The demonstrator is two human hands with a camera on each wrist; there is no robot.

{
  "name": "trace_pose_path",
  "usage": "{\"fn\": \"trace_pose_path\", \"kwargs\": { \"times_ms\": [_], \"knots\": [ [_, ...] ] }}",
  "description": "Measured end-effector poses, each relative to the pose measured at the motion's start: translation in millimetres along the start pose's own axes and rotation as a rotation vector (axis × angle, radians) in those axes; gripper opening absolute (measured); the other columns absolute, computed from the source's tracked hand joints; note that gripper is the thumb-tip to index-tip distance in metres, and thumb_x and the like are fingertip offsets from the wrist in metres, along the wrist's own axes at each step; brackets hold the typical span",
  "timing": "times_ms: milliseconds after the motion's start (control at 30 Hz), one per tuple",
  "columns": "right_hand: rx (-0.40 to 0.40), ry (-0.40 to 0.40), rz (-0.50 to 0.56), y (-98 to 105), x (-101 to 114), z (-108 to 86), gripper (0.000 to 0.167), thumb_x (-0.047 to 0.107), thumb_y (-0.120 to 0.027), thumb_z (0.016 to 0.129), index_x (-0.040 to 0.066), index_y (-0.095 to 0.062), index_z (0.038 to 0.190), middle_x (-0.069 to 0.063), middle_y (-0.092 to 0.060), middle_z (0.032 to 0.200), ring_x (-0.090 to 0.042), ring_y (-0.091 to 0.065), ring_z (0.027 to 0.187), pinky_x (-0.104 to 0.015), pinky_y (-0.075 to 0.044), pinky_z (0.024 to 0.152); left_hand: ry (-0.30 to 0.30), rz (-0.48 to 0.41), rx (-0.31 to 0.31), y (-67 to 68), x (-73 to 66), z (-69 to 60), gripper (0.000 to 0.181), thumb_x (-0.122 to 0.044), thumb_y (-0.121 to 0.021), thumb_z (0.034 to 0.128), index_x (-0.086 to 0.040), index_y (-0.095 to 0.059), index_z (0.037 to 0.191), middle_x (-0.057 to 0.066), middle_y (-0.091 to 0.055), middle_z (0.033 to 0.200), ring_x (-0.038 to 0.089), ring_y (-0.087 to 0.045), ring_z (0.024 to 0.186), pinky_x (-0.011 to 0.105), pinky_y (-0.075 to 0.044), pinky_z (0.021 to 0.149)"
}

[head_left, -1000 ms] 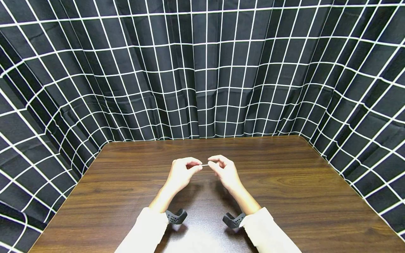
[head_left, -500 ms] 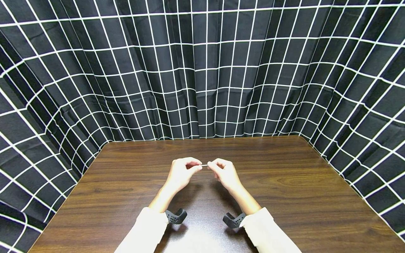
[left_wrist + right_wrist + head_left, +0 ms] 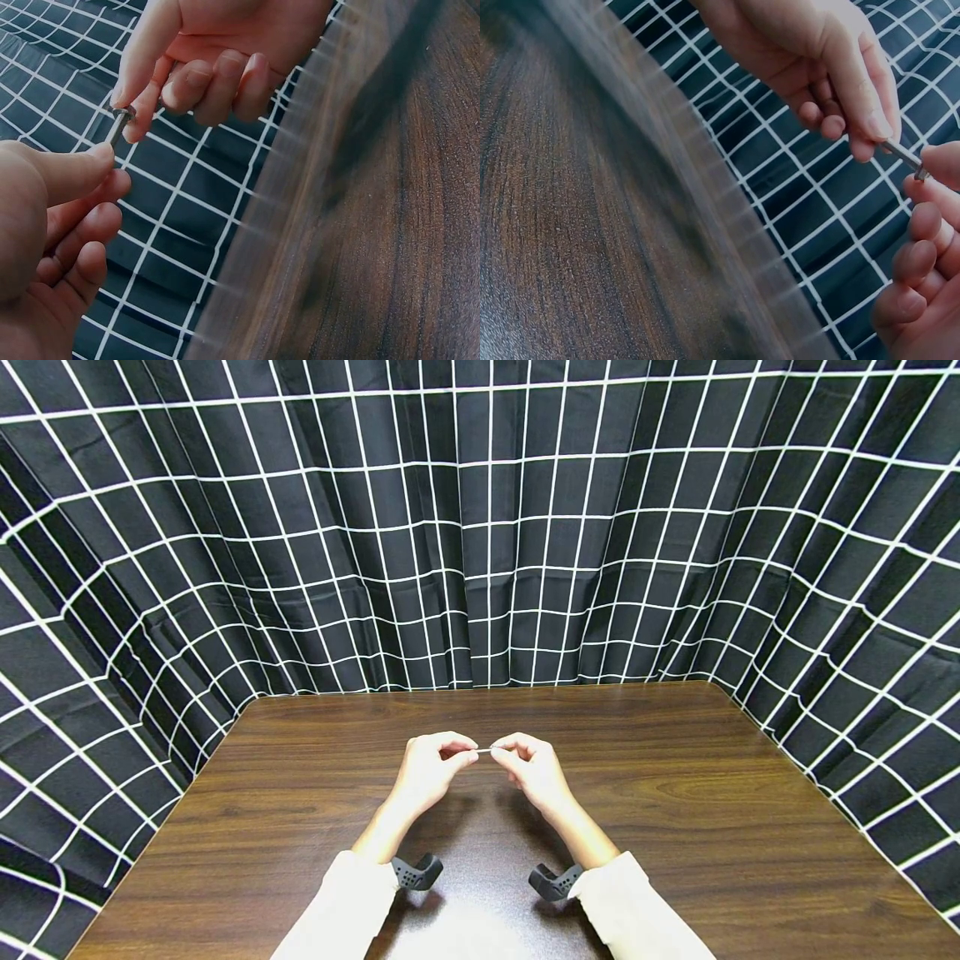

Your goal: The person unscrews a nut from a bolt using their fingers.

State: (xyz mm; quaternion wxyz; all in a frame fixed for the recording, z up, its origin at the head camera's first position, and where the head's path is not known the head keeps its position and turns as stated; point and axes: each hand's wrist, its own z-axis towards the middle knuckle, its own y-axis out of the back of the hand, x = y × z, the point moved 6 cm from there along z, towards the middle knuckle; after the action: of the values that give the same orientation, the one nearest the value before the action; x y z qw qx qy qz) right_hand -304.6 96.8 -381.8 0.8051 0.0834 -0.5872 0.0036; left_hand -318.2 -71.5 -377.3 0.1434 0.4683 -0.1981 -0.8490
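Note:
A small metal bolt (image 3: 483, 751) is held in the air above the table, bridging the fingertips of both hands. My left hand (image 3: 431, 768) pinches the plain end of its shank between thumb and index finger. At the wider end, which looks like a head or a nut, the thumb and index finger of my right hand (image 3: 536, 770) pinch it. In the left wrist view the bolt (image 3: 118, 129) shows its thick dark end by the right thumb. The right wrist view shows the grey shank (image 3: 901, 154) running between the two hands. The fingertips cover both ends partly.
A brown wood-grain table (image 3: 675, 827) lies under the hands. Dark curtains with a white grid (image 3: 487, 527) surround its back and sides. Grey wrist mounts (image 3: 418, 872) sit at the white sleeve cuffs (image 3: 360, 893).
The right index finger, lifted off the thumb a second ago, has come down so that both pinch the bolt's wider end. The right fingertips shift slightly left; the left hand barely moves.

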Motion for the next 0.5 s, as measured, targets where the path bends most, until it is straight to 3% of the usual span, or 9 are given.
{"fn": "trace_pose_path", "kwargs": {
  "times_ms": [200, 500],
  "knots": [
    [-0.005, 0.049, 0.023, 1.1, -17.8, 5.9, 0.020, -0.001, -0.067, 0.088, -0.010, -0.065, 0.105, 0.004, -0.046, 0.054, -0.006, -0.040, 0.045, -0.019, -0.031, 0.043, 0.003, 0.006, 0.006, 0.4, -0.8, -0.1, 0.007, -0.013, -0.076, 0.0832, -0.013, -0.075, 0.090, -0.008, -0.072, 0.081, 0.005, -0.063, 0.069, 0.027, -0.049, 0.063],
    [0.037, 0.086, 0.051, 0.2, 7.0, -0.4, 0.023, -0.010, -0.063, 0.084, -0.015, -0.061, 0.106, 0.002, -0.046, 0.055, -0.005, -0.039, 0.045, -0.018, -0.031, 0.043, -0.012, 0.019, 0.007, 1.4, -1.5, -0.5, 0.008, -0.015, -0.076, 0.0835, -0.012, -0.075, 0.091, -0.009, -0.072, 0.081, 0.005, -0.064, 0.069, 0.027, -0.050, 0.063]
  ]
}}
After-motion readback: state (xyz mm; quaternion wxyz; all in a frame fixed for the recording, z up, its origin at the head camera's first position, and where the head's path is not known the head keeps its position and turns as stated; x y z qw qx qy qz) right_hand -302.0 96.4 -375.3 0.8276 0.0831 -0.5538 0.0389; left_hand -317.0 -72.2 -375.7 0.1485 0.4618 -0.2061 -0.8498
